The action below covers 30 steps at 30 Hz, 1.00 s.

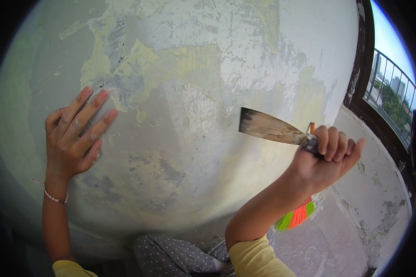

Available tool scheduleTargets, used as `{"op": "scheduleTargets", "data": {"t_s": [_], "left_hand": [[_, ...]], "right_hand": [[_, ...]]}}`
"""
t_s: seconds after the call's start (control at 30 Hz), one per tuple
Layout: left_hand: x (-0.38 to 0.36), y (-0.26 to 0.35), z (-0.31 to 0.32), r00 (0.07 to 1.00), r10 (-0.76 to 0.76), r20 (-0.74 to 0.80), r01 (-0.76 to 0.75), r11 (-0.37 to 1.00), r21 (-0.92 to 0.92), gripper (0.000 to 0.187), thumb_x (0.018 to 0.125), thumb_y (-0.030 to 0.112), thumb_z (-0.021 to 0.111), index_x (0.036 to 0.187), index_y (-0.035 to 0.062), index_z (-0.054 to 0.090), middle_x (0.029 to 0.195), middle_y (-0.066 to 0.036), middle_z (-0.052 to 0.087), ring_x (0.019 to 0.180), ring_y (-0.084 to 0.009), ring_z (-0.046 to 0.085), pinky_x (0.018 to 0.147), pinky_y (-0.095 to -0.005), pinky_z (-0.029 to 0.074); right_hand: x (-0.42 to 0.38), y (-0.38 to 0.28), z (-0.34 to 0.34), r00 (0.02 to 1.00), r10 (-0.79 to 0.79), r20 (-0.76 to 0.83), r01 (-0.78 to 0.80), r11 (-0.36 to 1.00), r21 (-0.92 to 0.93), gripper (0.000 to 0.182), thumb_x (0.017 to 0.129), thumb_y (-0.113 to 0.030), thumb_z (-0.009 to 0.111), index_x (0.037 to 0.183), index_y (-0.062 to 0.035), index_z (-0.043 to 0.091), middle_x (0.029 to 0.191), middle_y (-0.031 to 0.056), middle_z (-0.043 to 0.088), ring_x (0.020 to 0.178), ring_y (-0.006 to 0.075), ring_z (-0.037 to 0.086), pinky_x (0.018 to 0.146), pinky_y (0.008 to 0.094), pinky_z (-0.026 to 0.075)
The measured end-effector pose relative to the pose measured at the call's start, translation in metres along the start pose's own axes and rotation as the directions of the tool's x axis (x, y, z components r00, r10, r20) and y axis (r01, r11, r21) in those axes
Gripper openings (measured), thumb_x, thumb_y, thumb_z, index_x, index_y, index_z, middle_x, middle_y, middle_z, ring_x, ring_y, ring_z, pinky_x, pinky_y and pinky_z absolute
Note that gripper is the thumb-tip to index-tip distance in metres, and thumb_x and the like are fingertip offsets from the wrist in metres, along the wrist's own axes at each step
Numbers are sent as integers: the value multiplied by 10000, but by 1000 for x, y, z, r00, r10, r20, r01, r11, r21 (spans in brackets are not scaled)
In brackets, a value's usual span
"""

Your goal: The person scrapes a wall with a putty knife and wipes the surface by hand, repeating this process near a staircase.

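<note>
My left hand (74, 129) rests against the wall with its fingers spread, the fingertips at the edge of a ragged patch of peeled paint. A bracelet circles that wrist. My right hand (326, 159) is wrapped round the dark handle of a putty knife (270, 127). The knife's wide blade points left, worn and stained brown and white, with a dark front edge. It overlaps the wall (189, 111) in this view. Yellowish, white and grey layers show on the wall, with many scratches and flaked edges.
A broom (296, 217) with green and orange bristles stands behind my right forearm, partly hidden. To the right are a low scuffed white wall (374, 184) and a dark window frame (359, 69) with a railing outside. My knees in dotted trousers (175, 254) are below.
</note>
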State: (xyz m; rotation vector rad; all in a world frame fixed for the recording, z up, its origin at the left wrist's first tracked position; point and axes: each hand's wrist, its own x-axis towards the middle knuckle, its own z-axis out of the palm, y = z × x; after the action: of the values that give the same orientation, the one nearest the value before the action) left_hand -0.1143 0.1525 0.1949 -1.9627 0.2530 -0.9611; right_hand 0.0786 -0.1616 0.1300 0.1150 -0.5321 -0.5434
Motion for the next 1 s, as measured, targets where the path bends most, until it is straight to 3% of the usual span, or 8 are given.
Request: {"op": "scheduleTargets", "data": {"t_s": [0.1, 0.2, 0.3, 0.5, 0.57, 0.6, 0.8, 1.0], "left_hand": [[2, 0, 0, 1000, -5, -15, 5, 1000, 16, 450, 850, 153, 448, 1263, 288, 565, 1384, 41, 503, 1302, -144, 422, 949, -320, 310], [-1, 2, 2, 1000, -18, -13, 18, 1000, 23, 452, 847, 149, 448, 1260, 290, 565, 1381, 41, 506, 1300, -142, 423, 950, -321, 309], [-3, 2, 3, 1000, -15, -6, 15, 1000, 25, 456, 843, 147, 450, 1260, 294, 564, 1379, 44, 507, 1298, -140, 426, 950, -320, 312], [-1, 2, 2, 1000, -11, -17, 11, 1000, 15, 460, 836, 144, 458, 1256, 296, 567, 1380, 47, 504, 1298, -140, 425, 945, -319, 318], [-1, 0, 2, 1000, 13, -12, -13, 1000, 24, 454, 848, 158, 449, 1275, 267, 556, 1389, 12, 495, 1303, -166, 420, 951, -336, 310], [-1, -1, 3, 999, 38, -8, -37, 999, 28, 452, 860, 173, 440, 1295, 238, 545, 1398, -22, 486, 1309, -191, 415, 956, -352, 302], [1, 0, 3, 1000, 5, -29, -4, 1000, 24, 493, 819, 128, 465, 1275, 294, 550, 1387, 39, 498, 1299, -143, 422, 942, -318, 318], [-1, 2, 4, 1000, -4, -21, 4, 1000, 13, 499, 818, 121, 463, 1279, 292, 547, 1394, 38, 491, 1302, -144, 418, 943, -323, 318]], "right_hand": [[0, 9, 2, 995, -100, 19, 100, 994, -37, 414, 943, -271, 551, 589, -166, 364, 467, -56, 329, 377, 56, 290, 370, 189, 265], [-16, 56, 7, 979, -96, -178, 44, 960, -276, 400, 921, -288, 585, 607, -165, 370, 471, -49, 312, 389, 55, 278, 380, 198, 247], [-9, 45, -1, 989, 36, -140, -68, 972, -225, 392, 912, -302, 595, 621, -160, 373, 477, -45, 301, 400, 54, 270, 388, 206, 236], [13, -7, -10, 995, -96, -40, 97, 995, 14, 375, 939, -259, 548, 609, -167, 394, 459, -70, 339, 375, 44, 285, 369, 214, 268], [-1, 26, -8, 991, -134, 5, 133, 979, -157, 388, 931, -269, 563, 610, -164, 373, 462, -55, 321, 377, 50, 266, 378, 220, 261], [-14, 57, 3, 997, -59, -51, 45, 968, -245, 402, 921, -277, 582, 613, -159, 352, 471, -40, 297, 389, 56, 255, 387, 224, 245], [13, 37, 3, 991, 129, -42, -135, 972, -194, 401, 901, -270, 609, 616, -157, 351, 499, -46, 305, 419, 58, 264, 406, 217, 249], [18, 2, 3, 997, -41, 61, 44, 998, -49, 369, 934, -228, 557, 616, -173, 378, 479, -64, 337, 400, 34, 303, 377, 195, 241]]}}
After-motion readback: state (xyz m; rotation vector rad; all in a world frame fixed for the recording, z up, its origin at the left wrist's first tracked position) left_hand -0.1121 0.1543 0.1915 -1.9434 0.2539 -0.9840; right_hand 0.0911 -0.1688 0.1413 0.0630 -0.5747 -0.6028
